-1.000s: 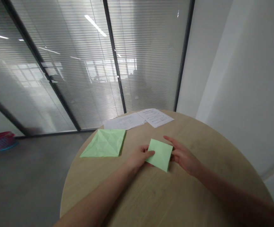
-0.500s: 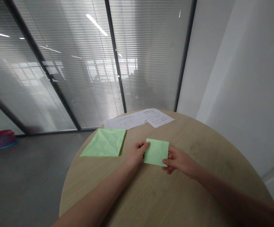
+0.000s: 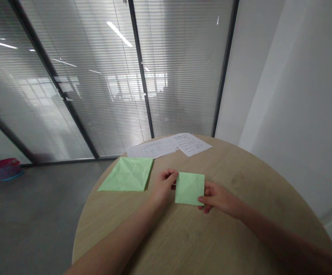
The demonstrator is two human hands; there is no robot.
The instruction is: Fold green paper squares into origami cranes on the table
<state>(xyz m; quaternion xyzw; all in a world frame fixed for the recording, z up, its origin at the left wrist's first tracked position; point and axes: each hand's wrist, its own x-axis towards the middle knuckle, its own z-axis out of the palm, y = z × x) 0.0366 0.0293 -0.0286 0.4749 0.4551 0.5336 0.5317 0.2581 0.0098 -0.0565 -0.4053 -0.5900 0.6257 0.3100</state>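
Between my hands is a small square of folded green paper point(image 3: 189, 188), held a little above the round wooden table. My left hand point(image 3: 166, 181) pinches its upper left corner, the thumb at the edge and the fingers curled behind. At the lower right corner, my right hand point(image 3: 214, 196) grips the paper with the thumb on top and the other fingers partly hidden underneath. To the left lies a larger green paper sheet point(image 3: 130, 174) with many crease lines, apart from both hands.
White printed sheets point(image 3: 190, 144) overlap at the table's far edge. The round tabletop point(image 3: 194, 236) reaches toward me. Behind it stands a glass partition with blinds point(image 3: 180, 76), with a white wall point(image 3: 292, 95) on the right. A red and blue basket point(image 3: 5, 169) sits on the floor at left.
My left thumb has shifted slightly up and outward toward the paper's corner. The small green square has turned a little and sits slightly lower in view; the right hand keeps its grip.
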